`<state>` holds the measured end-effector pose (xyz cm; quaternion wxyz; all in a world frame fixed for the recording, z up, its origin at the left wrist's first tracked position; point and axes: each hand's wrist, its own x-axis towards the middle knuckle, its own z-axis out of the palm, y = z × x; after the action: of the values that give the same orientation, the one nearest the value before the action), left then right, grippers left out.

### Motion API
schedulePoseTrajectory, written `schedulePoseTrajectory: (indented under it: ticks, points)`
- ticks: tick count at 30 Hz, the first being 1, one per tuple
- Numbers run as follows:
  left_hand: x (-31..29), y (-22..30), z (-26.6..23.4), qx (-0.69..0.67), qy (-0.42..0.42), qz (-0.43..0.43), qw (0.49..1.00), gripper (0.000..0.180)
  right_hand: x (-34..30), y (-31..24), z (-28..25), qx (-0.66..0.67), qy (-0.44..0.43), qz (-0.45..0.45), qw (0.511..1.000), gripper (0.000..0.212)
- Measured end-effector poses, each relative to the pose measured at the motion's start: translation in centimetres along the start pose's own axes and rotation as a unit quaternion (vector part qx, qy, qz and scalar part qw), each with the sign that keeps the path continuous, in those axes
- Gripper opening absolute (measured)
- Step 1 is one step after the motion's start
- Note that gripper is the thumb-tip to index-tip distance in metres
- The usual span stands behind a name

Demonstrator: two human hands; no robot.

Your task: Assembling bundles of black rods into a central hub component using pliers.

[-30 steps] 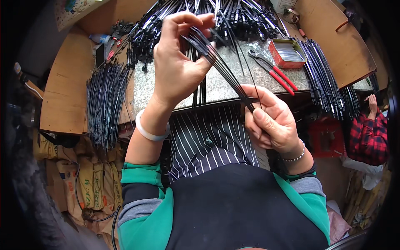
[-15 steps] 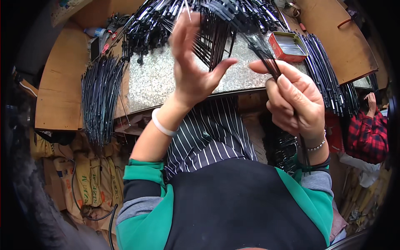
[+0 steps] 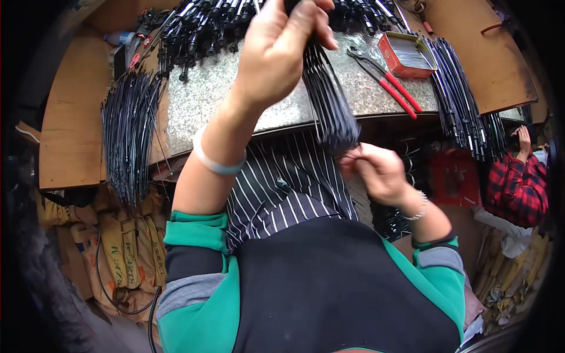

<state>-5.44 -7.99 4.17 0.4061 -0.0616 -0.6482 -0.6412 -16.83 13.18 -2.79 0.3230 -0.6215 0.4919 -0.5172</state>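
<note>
A bundle of thin black rods (image 3: 331, 97), like umbrella ribs, hangs over the bench's front edge. My left hand (image 3: 278, 56) is closed round its upper part, at the far side of the bench; the fingers cover what lies inside the grip. Lower down, in front of the bench, my right hand (image 3: 379, 173) pinches the bundle's lower end with thumb and fingers. That end is smeared by motion. Right of the bundle, pliers with red handles (image 3: 388, 82) lie on the bench, touched by neither hand.
A red tin (image 3: 406, 66) holds thin metal pins. More black rods hang over the bench (image 3: 206, 109) at left (image 3: 126, 138) and right (image 3: 459, 97); others with tubular ends (image 3: 200, 35) lie at the back. Another person's checked sleeve (image 3: 518, 188) is at far right. Sacks (image 3: 126, 253) stand lower left.
My left hand, spread before, has closed on the bundle's upper part. My right hand, which gripped several thin black rods, has dropped to the bundle's lower end. The pliers now show.
</note>
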Motion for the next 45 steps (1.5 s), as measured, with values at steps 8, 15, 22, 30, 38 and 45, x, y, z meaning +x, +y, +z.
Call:
schedulePoseTrajectory:
  ticks: [8,15,22,30,38,45]
  points:
    - [-4.5,-4.1,-1.4,0.343,-0.056,-0.09,0.933,0.014,-0.3,12.0,2.1,-0.418,-0.111,0.147,0.89,0.016]
    - [-4.9,-3.4,-1.4,0.471,-0.027,0.018,0.882,0.017,7.7,3.8,-3.1,-0.288,0.009,0.017,0.957,0.019]
    - [-6.1,-4.0,-1.8,0.383,0.026,0.01,0.923,0.03,12.6,7.7,-0.8,-0.254,-0.023,-0.092,0.963,0.029]
    - [-6.7,-2.4,-1.3,0.376,-0.021,0.126,0.918,0.029,13.2,8.3,-0.8,-0.244,-0.058,-0.077,0.965,0.018]
    - [-6.5,-4.9,-0.3,0.339,-0.094,0.084,0.932,0.052,12.2,7.3,-2.3,-0.202,-0.092,-0.057,0.973,0.028]
    - [-6.1,-5.1,0.1,0.362,-0.105,0.087,0.922,0.06,11.4,5.7,-15.4,-0.366,0.105,0.101,0.919,0.019]
